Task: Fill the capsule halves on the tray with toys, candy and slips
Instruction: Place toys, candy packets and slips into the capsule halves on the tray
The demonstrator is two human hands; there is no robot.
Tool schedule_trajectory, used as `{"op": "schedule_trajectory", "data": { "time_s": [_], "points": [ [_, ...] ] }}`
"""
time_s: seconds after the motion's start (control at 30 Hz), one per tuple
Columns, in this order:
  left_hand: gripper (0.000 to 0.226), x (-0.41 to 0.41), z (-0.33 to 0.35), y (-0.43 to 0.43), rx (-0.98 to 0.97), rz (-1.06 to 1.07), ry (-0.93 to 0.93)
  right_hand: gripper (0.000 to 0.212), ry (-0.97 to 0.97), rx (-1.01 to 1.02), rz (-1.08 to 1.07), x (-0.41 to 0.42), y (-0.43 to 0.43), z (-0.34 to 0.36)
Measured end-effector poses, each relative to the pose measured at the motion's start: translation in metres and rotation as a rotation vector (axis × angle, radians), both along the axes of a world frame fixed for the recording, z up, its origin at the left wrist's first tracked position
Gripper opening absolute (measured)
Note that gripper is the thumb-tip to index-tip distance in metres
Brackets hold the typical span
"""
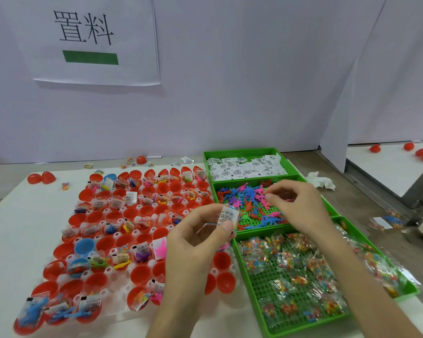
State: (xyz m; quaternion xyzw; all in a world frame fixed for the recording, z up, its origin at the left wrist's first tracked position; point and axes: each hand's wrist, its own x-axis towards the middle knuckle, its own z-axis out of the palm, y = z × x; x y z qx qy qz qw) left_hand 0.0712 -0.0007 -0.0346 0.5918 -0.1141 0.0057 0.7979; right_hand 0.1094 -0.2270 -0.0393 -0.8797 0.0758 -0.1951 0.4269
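Capsule halves [140, 274] stand open side up in the tray [109, 270], to the left of the toy bin [215, 191]. Many are filled; several near the front look empty. Left hand [195, 242] pinches a slip [227, 215] between thumb and fingers above the tray's right edge. Right hand [300, 208] hovers over the toy bin with fingertips drawn together; whether they grip a toy cannot be told. Step in hand: gathering one set. Next move: secure a toy, then place both items in an empty half.
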Motion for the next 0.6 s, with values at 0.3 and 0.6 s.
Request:
{"op": "schedule_trajectory", "data": {
  "time_s": [0.3,0.6],
  "points": [
    [0.035,0.000,0.002,-0.001,-0.034,0.008,-0.052,0.015,-0.019,0.858,0.519,-0.023,0.039,0.031],
    [0.018,-0.001,0.002,-0.001,0.030,0.031,-0.129,0.019,-0.097,0.519,0.538,-0.032,0.059,0.031]
  ]
}}
